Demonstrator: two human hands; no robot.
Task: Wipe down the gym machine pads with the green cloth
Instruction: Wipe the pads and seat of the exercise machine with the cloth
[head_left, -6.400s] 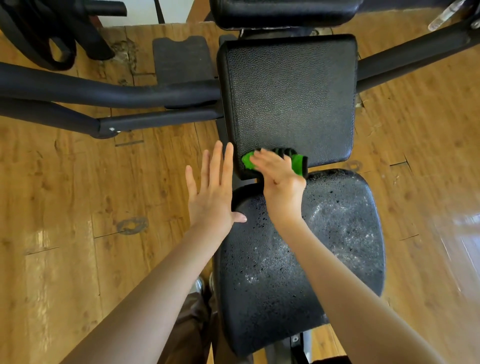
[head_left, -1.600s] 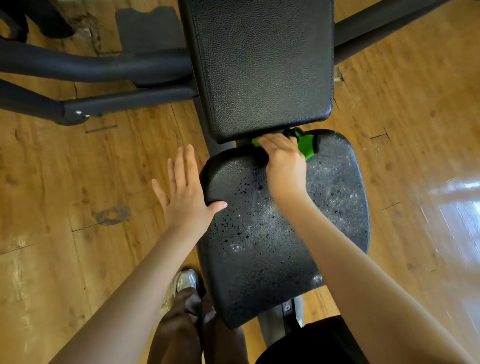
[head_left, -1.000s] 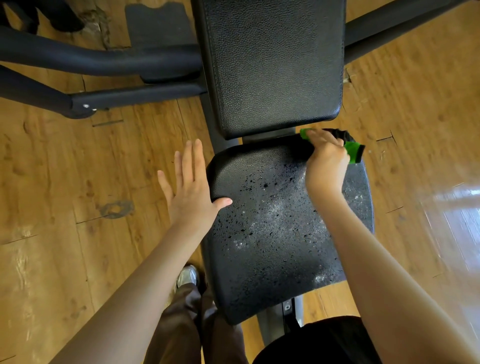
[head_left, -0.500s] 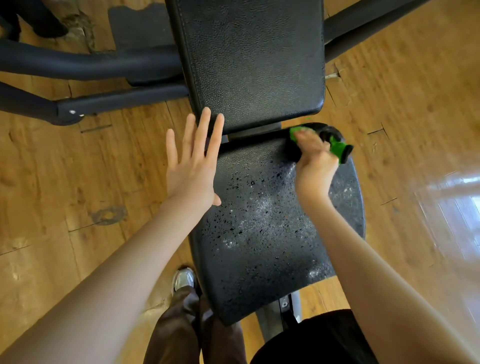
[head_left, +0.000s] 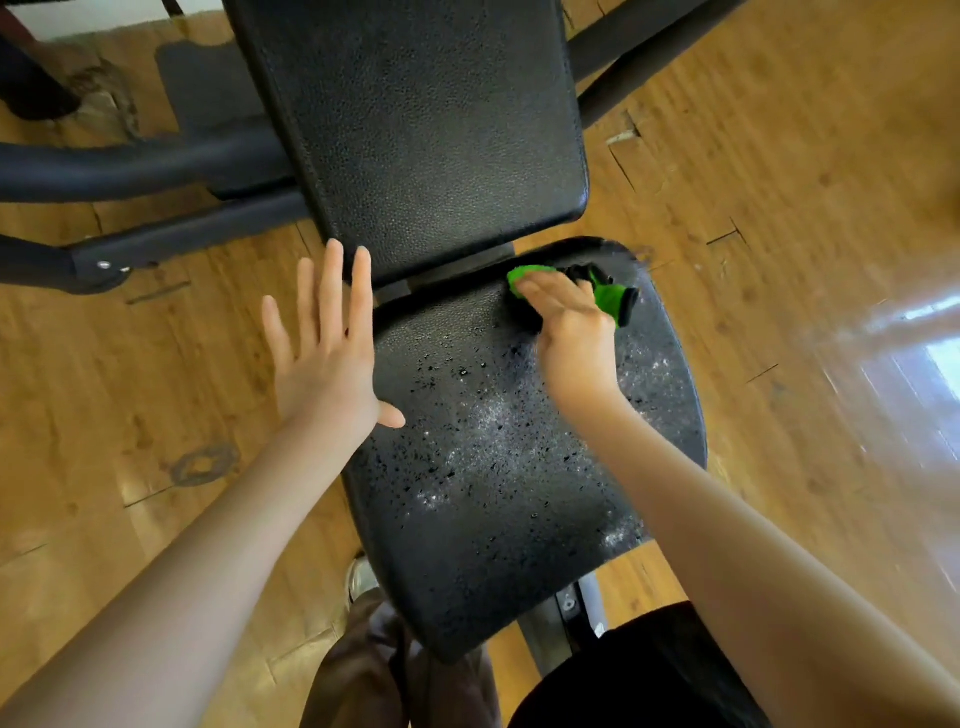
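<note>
At the bottom of the frame, the person's trousers and a dark garment are cut off by the lower edge, and a shoe tip peeks out beside the near end of the seat pad. The seat pad runs from the lower centre up toward the upper right, its long axis tilted slightly right; water droplets and pale streaks cover its middle. Bare wooden floor lies open on both sides of it, wider on the left.

The left hand hovers flat at the seat pad's left edge, fingers straight and spread, holding nothing; its thumb reaches over the pad.

The right hand presses the green cloth onto the far right corner of the seat pad, fingers laid over it. The cloth is bunched, its long axis running left to right, with a green end showing at each side of the hand and dark parts between; most of it is hidden under the fingers, and it is blurred.

Just beyond, a narrow gap separates the seat pad from the back pad, which fills the upper centre and is cut off at the top. Dark frame bars run out to the left edge, another to the upper right.
</note>
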